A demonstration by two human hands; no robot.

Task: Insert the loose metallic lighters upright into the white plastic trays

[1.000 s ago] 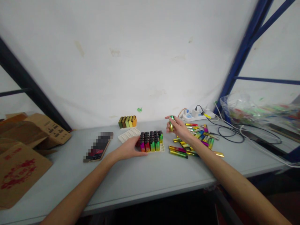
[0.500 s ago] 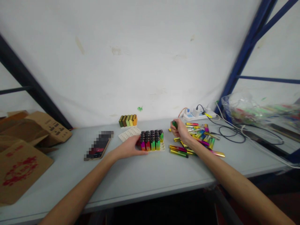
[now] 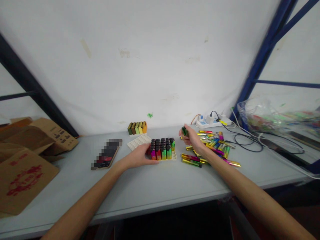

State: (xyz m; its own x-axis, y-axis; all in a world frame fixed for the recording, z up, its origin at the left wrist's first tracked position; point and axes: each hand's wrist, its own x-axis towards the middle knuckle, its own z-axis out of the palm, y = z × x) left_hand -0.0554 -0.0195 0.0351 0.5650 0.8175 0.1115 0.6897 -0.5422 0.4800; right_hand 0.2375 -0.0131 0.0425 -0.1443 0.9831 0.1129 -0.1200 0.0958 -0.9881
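A white tray [image 3: 174, 156] holds upright lighters [image 3: 161, 150] in shiny magenta, red and green-gold, with black tops. Slots show at its right end. My left hand [image 3: 142, 154] grips the tray's left end, thumb along the front and fingers partly hidden behind the lighters. My right hand [image 3: 191, 137] is raised right of the tray, fingers curled round a green lighter [image 3: 185, 131]. Below and beyond that hand lies a loose heap of shiny lighters [image 3: 215, 144] in gold, magenta, green and blue.
Behind the tray lie an empty white tray [image 3: 139, 142] and a block of lighters [image 3: 137, 128]. A phone [image 3: 107, 155] and brown paper bags [image 3: 30, 180] are at left. A power strip [image 3: 213, 123], cables and a plastic bag [image 3: 270, 115] sit at right.
My right hand has shifted slightly and turned the green lighter a little, so more of it shows. My left hand stays at the tray.
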